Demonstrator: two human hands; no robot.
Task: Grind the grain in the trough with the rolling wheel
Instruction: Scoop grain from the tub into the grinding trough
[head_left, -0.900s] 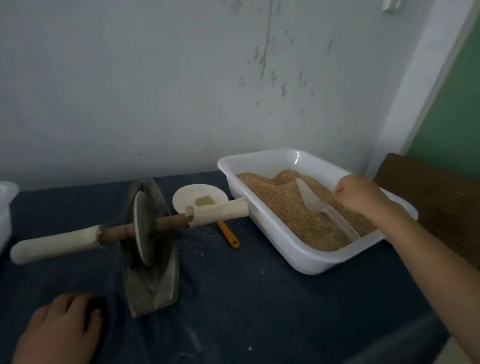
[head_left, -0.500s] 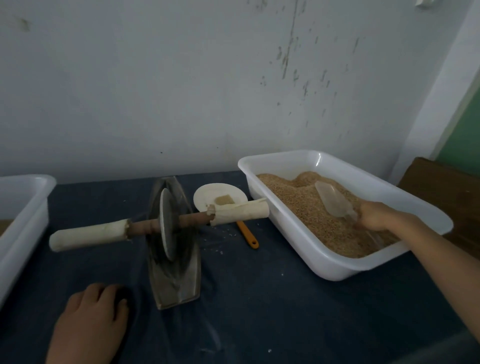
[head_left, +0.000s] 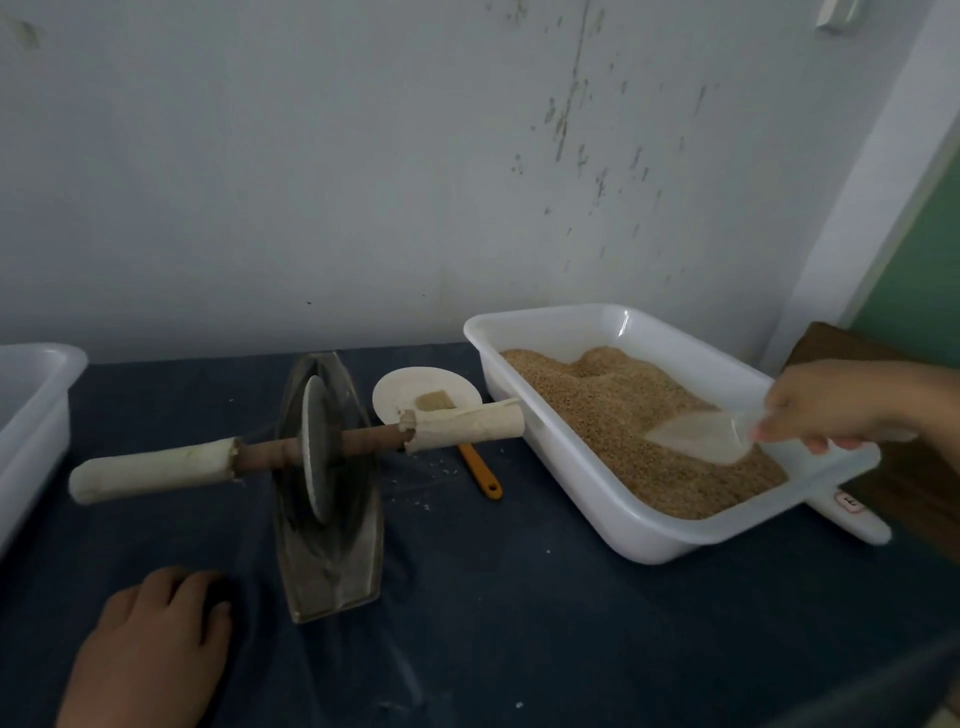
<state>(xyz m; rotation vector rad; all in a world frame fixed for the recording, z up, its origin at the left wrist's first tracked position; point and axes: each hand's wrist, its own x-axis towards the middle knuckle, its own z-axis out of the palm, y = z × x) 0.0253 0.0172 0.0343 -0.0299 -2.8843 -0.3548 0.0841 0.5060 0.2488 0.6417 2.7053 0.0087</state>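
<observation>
Near the middle of the bench, on its dark blue cloth, we find the trough: a narrow, boat-shaped vessel of dull grey metal, pointed at the far end and squared off at the near end, with its long axis running from the back edge toward us. Its rolling wheel stands upright on edge inside the channel, a thin grey disc on a brown wooden axle whose two ends are wrapped in off-white covering, the right wrap frayed and peeling. We cannot tell whether grain lies in the channel; a few pale specks dot the cloth just right of the trough. Our left hand rests palm down on the cloth near the front edge, fingers relaxed, beside the trough's near end and holding nothing. Our right hand grips the handle of a translucent scoop, whose blade lies on the grain in the white tub toward the right edge. Between trough and tub sits a small white dish holding a brush whose orange handle lies on the cloth. Another white tub sits at the left edge.
</observation>
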